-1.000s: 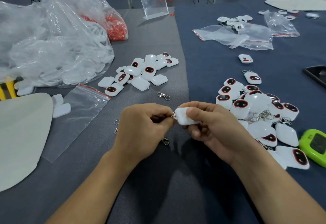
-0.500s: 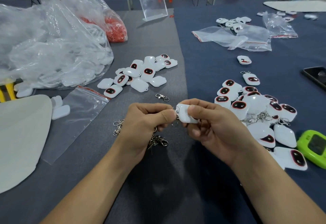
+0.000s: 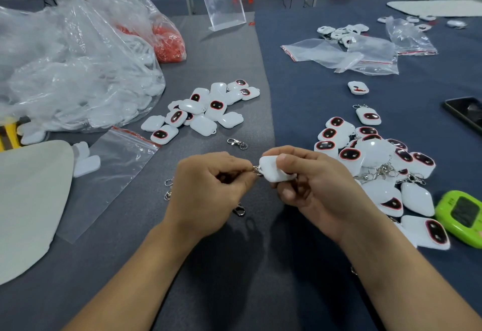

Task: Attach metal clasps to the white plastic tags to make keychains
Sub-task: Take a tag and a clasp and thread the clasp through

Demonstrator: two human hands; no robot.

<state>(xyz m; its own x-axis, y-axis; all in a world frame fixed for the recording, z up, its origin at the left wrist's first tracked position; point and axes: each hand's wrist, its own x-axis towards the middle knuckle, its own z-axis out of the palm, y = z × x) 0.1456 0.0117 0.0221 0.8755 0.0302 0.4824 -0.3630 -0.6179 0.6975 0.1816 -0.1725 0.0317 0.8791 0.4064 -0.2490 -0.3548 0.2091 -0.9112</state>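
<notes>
My right hand holds a white plastic tag between thumb and fingers above the table. My left hand pinches a metal clasp right at the tag's left corner. Most of that clasp is hidden behind my fingers. A pile of bare white tags lies beyond my left hand. A heap of tags with clasps on them lies to the right of my right hand. Loose clasps lie on the cloth: one past my hands, one under my left hand, two at its left.
A large clear plastic bag and a bag of red parts fill the far left. An empty zip bag and a white sheet lie at left. A green device, a phone and more zip bags are at right.
Both hands stay together at the tag and clasp, with only small shifts. The clasps below my left hand, exposed half a second ago, are mostly covered again.
</notes>
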